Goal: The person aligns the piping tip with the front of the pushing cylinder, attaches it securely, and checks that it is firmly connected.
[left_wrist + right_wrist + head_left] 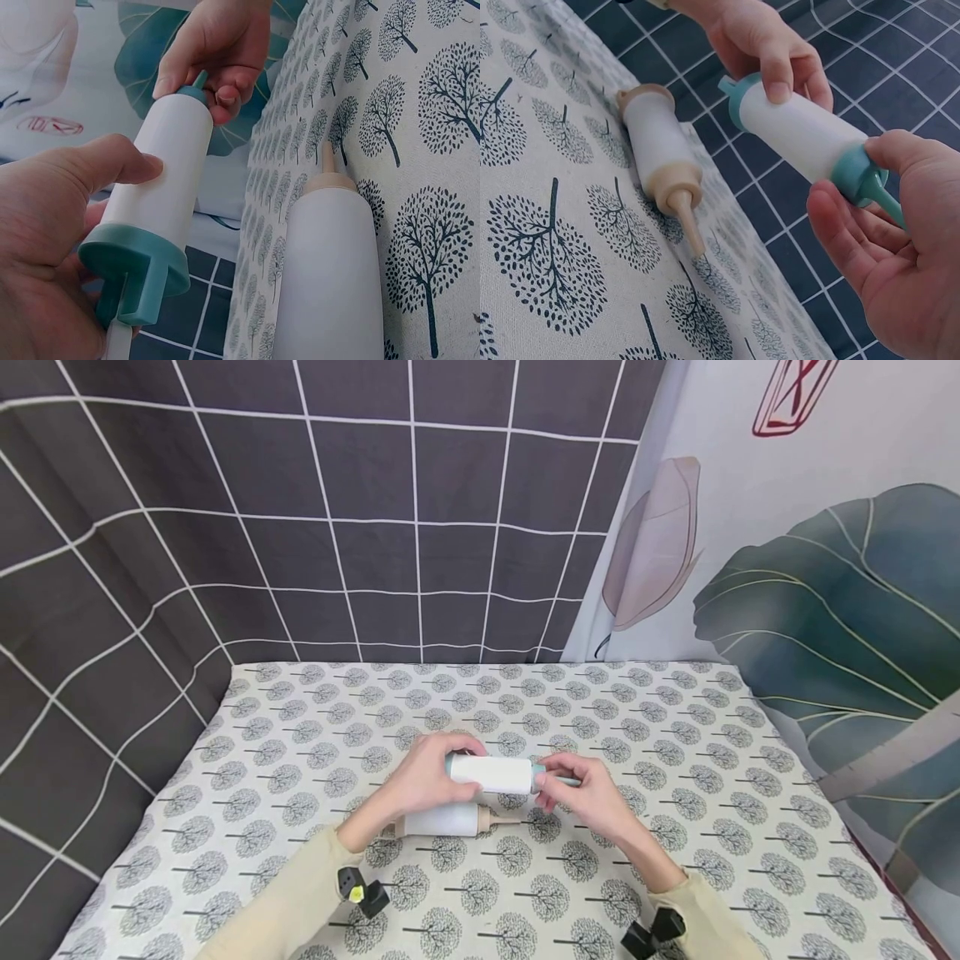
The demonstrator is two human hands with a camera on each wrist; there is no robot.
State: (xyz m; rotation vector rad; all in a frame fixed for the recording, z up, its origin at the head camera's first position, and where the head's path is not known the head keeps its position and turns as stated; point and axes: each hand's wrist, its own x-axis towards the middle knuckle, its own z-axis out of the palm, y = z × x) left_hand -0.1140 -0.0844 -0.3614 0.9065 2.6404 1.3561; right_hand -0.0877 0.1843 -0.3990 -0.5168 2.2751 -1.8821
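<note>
A white squeeze bottle (pixel 493 774) with teal ends is held lying roughly level above the table. My left hand (pixel 431 770) grips its body near the teal base (pixel 131 247), thumb along the white side. At the other end, my right hand (pixel 588 789) pinches the teal nozzle collar (pixel 849 171) between thumb and fingers, while the thin teal nozzle (pixel 885 201) points into that palm. Below and nearer to me lies a second white bottle (pixel 442 820) on its side, with beige ends and a beige nozzle (pixel 688 225) pointing right; neither hand holds it.
The table wears a pale cloth (pixel 645 718) printed with dark trees. A dark curtain with white grid lines (pixel 360 527) hangs behind and to the left. At the right hangs a white curtain with large leaves (pixel 847 610).
</note>
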